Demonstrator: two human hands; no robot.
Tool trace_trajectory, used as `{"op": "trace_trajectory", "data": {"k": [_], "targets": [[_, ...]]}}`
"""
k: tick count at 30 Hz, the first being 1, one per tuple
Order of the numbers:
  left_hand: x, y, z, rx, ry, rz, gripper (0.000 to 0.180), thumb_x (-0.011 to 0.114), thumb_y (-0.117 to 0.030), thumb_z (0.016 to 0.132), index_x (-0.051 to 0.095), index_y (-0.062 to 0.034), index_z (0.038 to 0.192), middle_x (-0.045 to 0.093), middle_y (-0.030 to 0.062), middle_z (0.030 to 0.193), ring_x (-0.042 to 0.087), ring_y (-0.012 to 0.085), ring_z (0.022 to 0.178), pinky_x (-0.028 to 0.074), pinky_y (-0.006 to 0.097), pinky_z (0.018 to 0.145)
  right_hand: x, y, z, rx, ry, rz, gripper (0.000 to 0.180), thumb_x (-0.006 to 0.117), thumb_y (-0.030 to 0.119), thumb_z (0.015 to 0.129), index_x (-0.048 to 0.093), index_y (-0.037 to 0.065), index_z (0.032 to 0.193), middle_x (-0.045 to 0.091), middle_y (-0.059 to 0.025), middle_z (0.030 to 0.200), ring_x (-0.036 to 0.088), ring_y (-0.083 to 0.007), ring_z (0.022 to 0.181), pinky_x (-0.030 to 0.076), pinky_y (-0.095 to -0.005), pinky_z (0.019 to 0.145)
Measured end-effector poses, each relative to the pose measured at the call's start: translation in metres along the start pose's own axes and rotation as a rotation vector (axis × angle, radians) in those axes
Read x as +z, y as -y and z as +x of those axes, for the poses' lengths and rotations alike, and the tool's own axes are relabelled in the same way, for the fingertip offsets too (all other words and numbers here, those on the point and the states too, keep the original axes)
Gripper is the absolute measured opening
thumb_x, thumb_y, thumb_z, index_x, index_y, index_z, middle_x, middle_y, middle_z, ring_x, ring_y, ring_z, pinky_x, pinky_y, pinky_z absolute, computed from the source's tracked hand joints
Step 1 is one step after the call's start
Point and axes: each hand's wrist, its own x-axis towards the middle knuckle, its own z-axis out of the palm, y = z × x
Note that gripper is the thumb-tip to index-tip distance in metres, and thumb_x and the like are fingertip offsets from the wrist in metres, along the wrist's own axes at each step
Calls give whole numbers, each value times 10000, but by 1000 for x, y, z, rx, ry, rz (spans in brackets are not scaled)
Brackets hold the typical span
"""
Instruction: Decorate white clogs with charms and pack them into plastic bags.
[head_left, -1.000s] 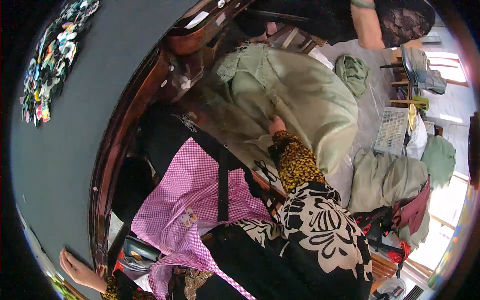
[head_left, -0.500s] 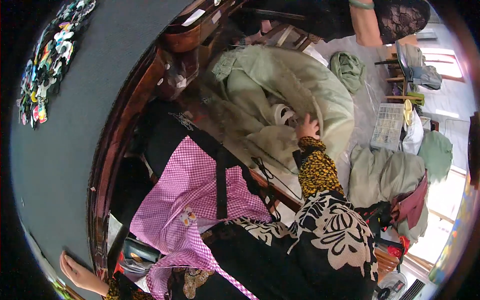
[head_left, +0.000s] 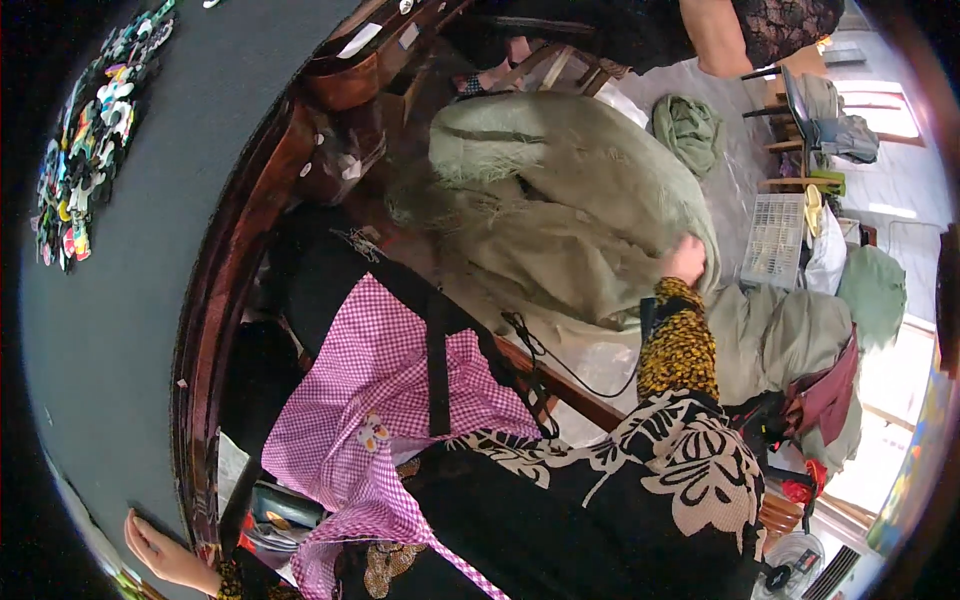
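A large grey-green woven sack (head_left: 570,150) with frayed edges lies low beside the table, its cloth folded over its mouth. My right hand (head_left: 686,260) is closed on the sack's right edge, in a sleeve with a yellow and black pattern. At the lower left, my left hand (head_left: 160,552) rests with fingers stretched out on the near edge of the grey table top (head_left: 130,380), holding nothing. On the far left of that top lies a heap of small multicoloured cut-out pieces (head_left: 100,130).
A pink checked apron (head_left: 390,370) covers my lap. Another person's arm (head_left: 715,35) shows at the top. To the right are a smaller bundled green sack (head_left: 688,133), a white plastic crate (head_left: 772,240), more piled sacks (head_left: 790,340) and a fan (head_left: 795,562).
My right hand has moved right, along with the sack's edge. The sack's opening has folded over, hiding the white thing seen inside before. My left hand has stayed in place.
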Motion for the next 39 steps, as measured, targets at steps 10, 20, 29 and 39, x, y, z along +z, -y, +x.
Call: {"op": "trace_trajectory", "data": {"k": [10, 20, 29, 39], "targets": [[3, 2, -3, 37, -17, -12, 265, 521, -183, 992, 663, 7, 1110, 654, 121, 1124, 616, 267, 1043, 486, 370, 928, 71, 127, -65, -616, 152, 221, 306, 567, 125, 839, 601, 102, 1141, 637, -143, 1094, 608, -344, 998, 454, -473, 855], [2, 3, 0, 8, -16, -16, 266, 514, -178, 994, 660, 13, 1106, 652, 127, 1120, 615, 275, 1036, 486, 378, 921, 145, 111, -142, -1239, 890, -12, 305, 602, 313, 842, 681, 104, 1049, 685, -158, 969, 654, -375, 886, 526, -475, 763], [21, 15, -2, -8, -9, -58, 268, 509, -184, 995, 660, 3, 1113, 652, 122, 1128, 616, 276, 1045, 484, 378, 929, 232, 74, -39, 167, 629, 743, 431, 620, 370, 857, 633, 34, 1127, 672, -151, 1107, 665, -288, 942, 558, -387, 755], [-18, 6, -2, 0, -46, 58, 265, 513, -182, 999, 657, 5, 1119, 653, 117, 1120, 627, 267, 1030, 499, 370, 910, 185, 175, -64, -168, 1016, 316, 226, 542, 269, 868, 688, 96, 876, 721, -29, 917, 680, -268, 821, 516, -467, 757]]}}
